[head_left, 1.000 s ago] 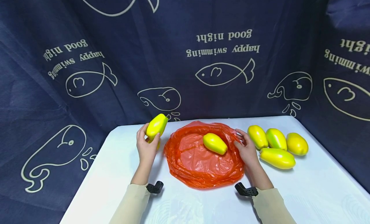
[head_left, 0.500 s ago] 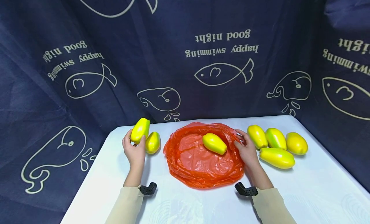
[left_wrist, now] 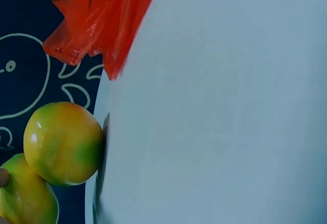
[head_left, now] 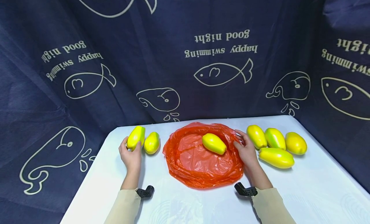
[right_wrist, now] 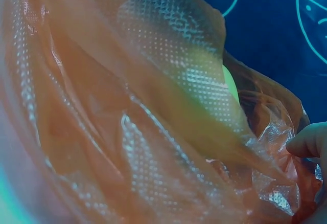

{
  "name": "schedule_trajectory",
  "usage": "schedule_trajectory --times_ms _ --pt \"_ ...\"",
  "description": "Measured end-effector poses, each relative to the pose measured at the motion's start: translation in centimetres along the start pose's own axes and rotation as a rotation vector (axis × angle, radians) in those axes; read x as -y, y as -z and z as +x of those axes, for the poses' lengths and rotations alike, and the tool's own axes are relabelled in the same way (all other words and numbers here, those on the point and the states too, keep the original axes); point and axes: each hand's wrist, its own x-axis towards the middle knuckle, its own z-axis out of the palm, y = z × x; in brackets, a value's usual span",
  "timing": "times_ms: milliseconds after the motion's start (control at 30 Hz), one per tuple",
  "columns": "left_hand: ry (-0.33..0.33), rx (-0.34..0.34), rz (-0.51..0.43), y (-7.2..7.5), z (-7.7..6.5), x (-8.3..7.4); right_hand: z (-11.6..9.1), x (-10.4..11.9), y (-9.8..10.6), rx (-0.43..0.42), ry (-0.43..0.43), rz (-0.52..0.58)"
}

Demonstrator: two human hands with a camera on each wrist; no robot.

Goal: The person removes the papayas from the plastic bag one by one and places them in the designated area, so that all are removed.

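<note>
At the table's left side my left hand (head_left: pixel 131 158) grips a yellow-green papaya (head_left: pixel 136 138), thumb on one side and fingers on the other. Just right of it lies a second papaya (head_left: pixel 152 143); in the left wrist view this second papaya (left_wrist: pixel 64 143) partly overlaps the held papaya (left_wrist: pixel 28 196). A red plastic bag (head_left: pixel 177 175) is spread wide in the middle, with one papaya (head_left: pixel 214 143) inside. My right hand (head_left: pixel 248 153) pinches the bag's right rim. Close up in the right wrist view, the thumb presses the crinkled film of the bag (right_wrist: pixel 278 152).
Several more papayas lie right of the right hand, among them a long papaya (head_left: pixel 276 158) in front and a rounder papaya (head_left: pixel 296 143) at the far right. The white table (head_left: pixel 196 206) backs onto a dark blue curtain (head_left: pixel 162 63) with fish drawings.
My left hand has carried its papaya leftward, away from the bag, and lowered it beside the second papaya, which now shows fully. The right hand has stayed at the bag's rim.
</note>
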Motion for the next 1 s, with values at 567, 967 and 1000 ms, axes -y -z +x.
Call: schedule_trajectory --times_ms 567,967,1000 --pt "0.059 0.064 0.063 0.4 0.0 1.4 0.1 -0.4 0.0 0.007 0.022 -0.002" --pt "0.062 0.103 0.105 0.3 -0.3 1.7 0.0 -0.3 -0.1 0.009 0.002 -0.036" --pt "0.061 0.106 0.111 0.3 -0.3 1.6 0.1 -0.4 -0.1 0.010 0.001 -0.037"
